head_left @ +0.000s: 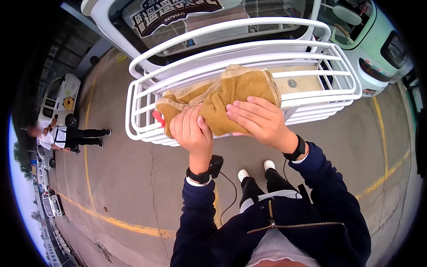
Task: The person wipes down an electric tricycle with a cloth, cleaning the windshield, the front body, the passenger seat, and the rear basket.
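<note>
A brown towel (242,91) with a pale border lies folded and bunched over the top bars of a white metal rack (307,95). My left hand (192,129) is closed on the towel's near left part, fingers curled over the fabric and thumb beside them. My right hand (260,118) rests on the towel's right part, with its fingers stretched out flat across the cloth; its thumb is mostly hidden. A small red piece (158,118) pokes out at the towel's left end.
Behind the rack stands a white vehicle with a dark window (178,22). Another vehicle (376,49) is at the right. To the left, a person (58,135) stands on the paved ground near a parked van (60,102). A cable (235,191) hangs by my left wrist.
</note>
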Available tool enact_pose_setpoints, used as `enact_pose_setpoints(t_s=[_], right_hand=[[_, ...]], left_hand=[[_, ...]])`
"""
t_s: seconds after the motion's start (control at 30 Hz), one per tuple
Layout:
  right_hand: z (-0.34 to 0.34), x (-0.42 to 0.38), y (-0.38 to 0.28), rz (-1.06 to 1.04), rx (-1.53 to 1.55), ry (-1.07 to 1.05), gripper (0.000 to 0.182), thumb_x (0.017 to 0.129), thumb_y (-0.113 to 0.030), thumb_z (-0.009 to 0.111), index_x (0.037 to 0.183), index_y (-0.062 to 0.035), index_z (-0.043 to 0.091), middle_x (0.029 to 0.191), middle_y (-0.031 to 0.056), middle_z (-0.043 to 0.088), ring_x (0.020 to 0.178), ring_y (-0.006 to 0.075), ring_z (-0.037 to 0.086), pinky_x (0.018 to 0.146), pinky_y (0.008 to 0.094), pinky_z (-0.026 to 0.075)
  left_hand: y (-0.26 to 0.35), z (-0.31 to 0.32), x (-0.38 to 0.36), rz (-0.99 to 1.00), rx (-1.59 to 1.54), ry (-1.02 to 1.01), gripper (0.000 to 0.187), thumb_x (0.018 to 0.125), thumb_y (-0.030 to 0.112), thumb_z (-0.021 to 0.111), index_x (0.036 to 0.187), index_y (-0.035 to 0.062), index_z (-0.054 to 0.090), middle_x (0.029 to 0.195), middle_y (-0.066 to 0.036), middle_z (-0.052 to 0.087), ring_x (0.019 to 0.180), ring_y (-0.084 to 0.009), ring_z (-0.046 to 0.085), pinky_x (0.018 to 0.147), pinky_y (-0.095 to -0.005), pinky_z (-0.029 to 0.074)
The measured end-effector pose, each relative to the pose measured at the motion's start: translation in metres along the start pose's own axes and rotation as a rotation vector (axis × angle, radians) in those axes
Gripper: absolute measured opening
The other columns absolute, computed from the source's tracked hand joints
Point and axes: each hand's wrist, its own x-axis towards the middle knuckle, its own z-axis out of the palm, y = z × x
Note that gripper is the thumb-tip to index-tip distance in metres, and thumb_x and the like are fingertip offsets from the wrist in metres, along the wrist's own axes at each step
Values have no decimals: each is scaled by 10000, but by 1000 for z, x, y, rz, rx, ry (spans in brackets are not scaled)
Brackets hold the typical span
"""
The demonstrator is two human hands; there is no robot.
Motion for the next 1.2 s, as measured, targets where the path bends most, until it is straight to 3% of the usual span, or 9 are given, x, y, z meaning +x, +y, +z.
enact_pose_setpoints(t_s=[0.2,0.3,0.53,0.63,0.7,0.83,0.97,1.03,1.2], right_hand=[[-67,-39,48,-172,44,-48,206,772,-104,661,970,-88,717,1043,21,714,1011,163,671,787,265,528],[-108,-81,84,-139,-24,-44,191,784,-105,654,965,-76,709,1000,26,724,970,174,689,762,265,522],[-210,-189,167,234,-250,72,284,835,-69,663,1113,-13,682,1138,112,707,1075,273,670,850,346,526],[-202,-236,175,478,-150,100,361,842,-79,675,1185,29,643,1209,167,671,1116,340,641,922,393,512],[-174,-282,167,648,-24,81,400,819,-49,689,1202,46,623,1241,227,637,1123,387,626,965,423,492],[-133,-312,136,667,93,-1,300,780,31,666,1079,38,641,1108,235,654,1143,406,596,931,430,502],[-131,-324,130,709,164,30,280,762,37,681,1038,16,638,1070,195,651,1069,406,595,910,444,500],[-135,-324,132,653,150,19,290,759,37,684,1045,6,640,1082,180,652,1053,401,592,907,444,499],[-121,-307,131,504,65,-78,366,722,-35,727,1078,-29,647,1120,144,644,1107,363,570,942,454,473]], left_hand=[[101,21,-17,5,-446,19,411,1035,240,359,1146,4,677,1222,-121,683,1195,-290,602,1001,-409,413],[155,40,-15,83,-298,-136,401,1028,262,396,1148,5,679,1254,-133,664,1222,-284,586,1018,-405,413],[301,122,29,185,-187,-184,344,960,279,548,1171,39,678,1233,-107,670,1168,-247,613,999,-374,424],[343,153,32,199,-121,-221,325,925,265,595,1164,63,686,1210,-71,681,1121,-204,636,947,-342,457],[352,161,26,321,-179,54,326,917,312,625,1148,97,706,1219,-29,683,1103,-176,644,923,-316,485],[315,177,-29,626,-273,-90,338,937,283,637,1228,112,660,1261,-31,658,1158,-169,619,984,-340,486],[285,207,-128,-503,-1299,-567,394,920,248,655,1286,112,604,1259,-85,633,1160,-274,601,979,-388,490],[279,173,-109,255,-240,-397,417,893,213,671,1294,124,597,1289,-98,618,1166,-301,594,972,-422,488],[268,148,-126,36,-241,-367,394,829,226,737,1198,117,652,1194,-95,665,1084,-310,630,925,-431,497]])
